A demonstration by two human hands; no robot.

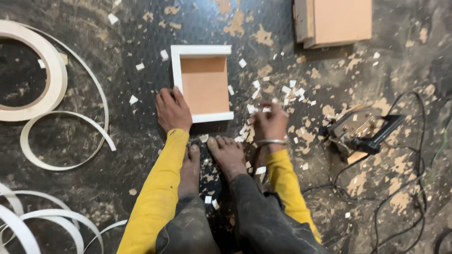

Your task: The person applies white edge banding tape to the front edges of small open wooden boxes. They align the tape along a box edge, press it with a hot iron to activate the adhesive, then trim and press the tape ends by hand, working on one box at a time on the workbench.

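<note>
A small brown board [204,84] with white edge banding on its top, left and bottom sides lies flat on the dark floor in front of me. My left hand [173,111] rests flat on the floor against the board's lower left corner. To the right of the board's lower right corner, my right hand [270,121] pinches a small white scrap of banding between its fingertips; a metal bangle is on the wrist. My bare feet [213,160] sit just below the board.
A roll of white edge banding [44,70] and loose strips [56,221] lie at the left. Stacked brown boards [335,21] are at the top right. A black power tool [362,131] with cables [400,188] sits at the right. White offcuts [287,91] litter the floor.
</note>
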